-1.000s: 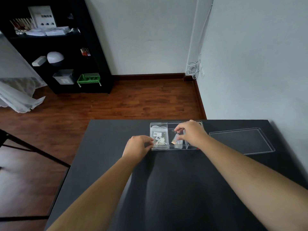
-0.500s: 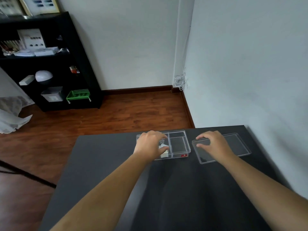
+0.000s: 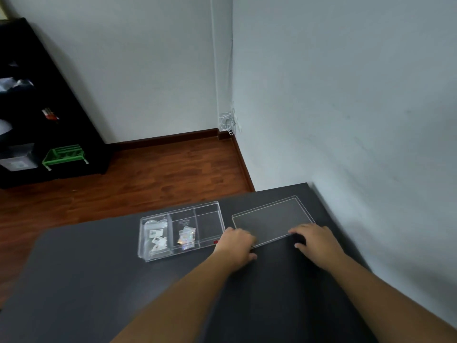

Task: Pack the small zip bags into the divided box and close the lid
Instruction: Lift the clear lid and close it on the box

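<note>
A clear divided box [image 3: 209, 211] lies open on the dark table [image 3: 99, 268]. Its left compartment holds zip bags with white labels [image 3: 157, 237]. The middle compartment holds a zip bag with shiny contents [image 3: 187, 237]. The right compartment looks empty. The clear flat lid [image 3: 270, 220] lies on the table just right of the box. My left hand [image 3: 236, 247] rests at the lid's near left corner, fingers on its edge. My right hand [image 3: 316, 240] rests at the lid's near right corner, fingertips on its edge. The lid lies flat on the table.
A grey wall runs close along the table's right side. Beyond the table's far edge is wooden floor. A black shelf [image 3: 37, 107] with a green basket [image 3: 64, 155] stands at the far left. A coiled white cable [image 3: 228, 122] hangs in the room's corner.
My left hand left the box and came to the lid's left corner. My right hand slid to the lid's near right corner. The view turned right.
</note>
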Available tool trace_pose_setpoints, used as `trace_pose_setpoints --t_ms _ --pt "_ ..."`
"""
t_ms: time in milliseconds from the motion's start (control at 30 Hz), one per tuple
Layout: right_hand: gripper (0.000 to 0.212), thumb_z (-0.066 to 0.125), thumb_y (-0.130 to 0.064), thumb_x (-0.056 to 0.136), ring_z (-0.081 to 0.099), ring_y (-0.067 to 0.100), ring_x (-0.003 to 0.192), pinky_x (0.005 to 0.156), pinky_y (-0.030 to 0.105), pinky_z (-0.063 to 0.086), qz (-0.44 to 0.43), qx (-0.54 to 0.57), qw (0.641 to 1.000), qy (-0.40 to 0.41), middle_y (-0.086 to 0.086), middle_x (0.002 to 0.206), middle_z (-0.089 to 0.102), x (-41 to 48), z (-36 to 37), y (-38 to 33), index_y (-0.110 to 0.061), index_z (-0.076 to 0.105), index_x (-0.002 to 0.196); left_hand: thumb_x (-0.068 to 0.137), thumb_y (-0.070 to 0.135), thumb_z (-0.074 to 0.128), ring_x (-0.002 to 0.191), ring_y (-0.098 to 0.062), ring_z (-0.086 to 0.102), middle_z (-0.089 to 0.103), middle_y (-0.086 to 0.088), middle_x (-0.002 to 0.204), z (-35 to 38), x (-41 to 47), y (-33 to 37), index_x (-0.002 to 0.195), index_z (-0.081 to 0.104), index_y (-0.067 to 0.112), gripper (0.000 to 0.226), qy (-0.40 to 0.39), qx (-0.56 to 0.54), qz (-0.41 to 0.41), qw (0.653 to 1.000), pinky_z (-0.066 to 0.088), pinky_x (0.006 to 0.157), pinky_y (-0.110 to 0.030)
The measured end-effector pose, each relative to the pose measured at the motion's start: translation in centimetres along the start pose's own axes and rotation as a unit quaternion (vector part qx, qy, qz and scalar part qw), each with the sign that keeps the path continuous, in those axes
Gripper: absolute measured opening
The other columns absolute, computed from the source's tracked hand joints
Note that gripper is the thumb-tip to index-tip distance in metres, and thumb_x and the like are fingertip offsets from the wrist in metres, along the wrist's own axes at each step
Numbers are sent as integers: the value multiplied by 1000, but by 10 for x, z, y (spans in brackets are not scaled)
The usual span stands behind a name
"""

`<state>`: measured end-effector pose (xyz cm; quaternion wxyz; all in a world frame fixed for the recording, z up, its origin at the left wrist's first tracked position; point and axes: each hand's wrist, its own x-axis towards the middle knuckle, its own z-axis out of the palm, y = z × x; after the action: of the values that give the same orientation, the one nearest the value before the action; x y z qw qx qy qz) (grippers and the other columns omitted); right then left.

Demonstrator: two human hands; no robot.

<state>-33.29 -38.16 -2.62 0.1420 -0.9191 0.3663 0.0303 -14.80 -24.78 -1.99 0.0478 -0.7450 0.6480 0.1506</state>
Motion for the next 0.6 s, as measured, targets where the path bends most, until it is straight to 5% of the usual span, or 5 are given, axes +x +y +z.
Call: trace_pose_setpoints --t_ms 300,433,600 --pt "4 61 -31 86 59 11 92 79 26 21 -20 -19 999 38 -11 85 60 -19 1 8 -28 63 86 88 15 47 97 -30 59 66 -7 106 -3 -2 8 94 64 12 18 28 -33 15 999 39 89 -38" --pt "4 67 -26 83 61 13 89 84 32 30 -16 59 993 96 -10 85 65 -21 -43 8 -29 65 81 88 17 52 98 -29 62 69 -9 106 -41 -6 8 94 66 14 15 68 -158 -13 985 46 91 -35" --pt "9 74 -30 78 61 9 91 85 33 45 32 245 964 99 -14 91 68 -21 -86 -3 -34 65 78 87 23 62 87 -12 63 70 0 93 -104 -28 -25 88 70 16 11 16 -319 -2 948 46 81 -23"
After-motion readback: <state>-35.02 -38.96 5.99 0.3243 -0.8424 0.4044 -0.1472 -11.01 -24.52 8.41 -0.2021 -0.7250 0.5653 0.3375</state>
